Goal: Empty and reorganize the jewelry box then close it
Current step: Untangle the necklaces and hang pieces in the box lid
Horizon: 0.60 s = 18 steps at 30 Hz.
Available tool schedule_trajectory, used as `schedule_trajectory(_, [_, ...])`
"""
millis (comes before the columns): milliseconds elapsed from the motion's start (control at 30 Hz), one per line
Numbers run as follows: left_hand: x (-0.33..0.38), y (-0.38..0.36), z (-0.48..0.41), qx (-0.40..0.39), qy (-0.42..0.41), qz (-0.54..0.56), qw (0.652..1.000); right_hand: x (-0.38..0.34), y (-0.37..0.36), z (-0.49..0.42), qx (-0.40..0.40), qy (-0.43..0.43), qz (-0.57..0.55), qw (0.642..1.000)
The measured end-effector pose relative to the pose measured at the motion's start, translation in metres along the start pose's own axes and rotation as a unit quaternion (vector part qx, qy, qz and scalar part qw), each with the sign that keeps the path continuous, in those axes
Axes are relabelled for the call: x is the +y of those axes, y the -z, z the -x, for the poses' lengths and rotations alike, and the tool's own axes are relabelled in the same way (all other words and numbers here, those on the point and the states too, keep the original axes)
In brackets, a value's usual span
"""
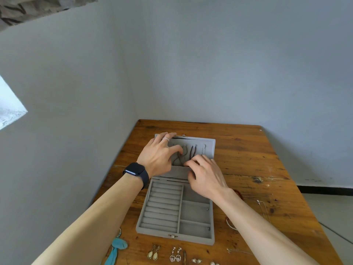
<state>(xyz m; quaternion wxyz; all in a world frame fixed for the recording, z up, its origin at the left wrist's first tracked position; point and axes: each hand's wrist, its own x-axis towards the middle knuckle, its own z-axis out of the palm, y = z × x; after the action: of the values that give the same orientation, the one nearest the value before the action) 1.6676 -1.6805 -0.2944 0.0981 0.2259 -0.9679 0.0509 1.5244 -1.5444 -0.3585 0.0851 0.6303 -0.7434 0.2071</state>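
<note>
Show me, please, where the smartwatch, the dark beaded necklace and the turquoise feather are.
smartwatch (134, 169), head view, its screen.
dark beaded necklace (191, 152), head view, hanging strands.
turquoise feather (119, 243), head view, its broad part.

Forearms reach from the lower corners to mid-frame; left hand (158, 155) splays fingers, right hand (207, 176) curls fingertips.

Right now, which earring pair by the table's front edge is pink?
The heart-shaped pair, right of the cream teardrop pair; the small ones further right look pale.
</note>
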Motion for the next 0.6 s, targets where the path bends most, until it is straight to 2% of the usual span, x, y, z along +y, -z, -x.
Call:
schedule_trajectory(267, [0.005, 0.015, 0.018, 0.066, 0.004, 0.003, 0.998, 0.008, 0.036, 0.027, 0.083, -0.069, -0.077, 0.991])
schedule_trajectory(600, [0.062, 0.009, 0.087, 0.092, 0.035, 0.075, 0.992, 0.001, 0.081, 0.143, 0.137, -0.152, -0.110, 0.973])
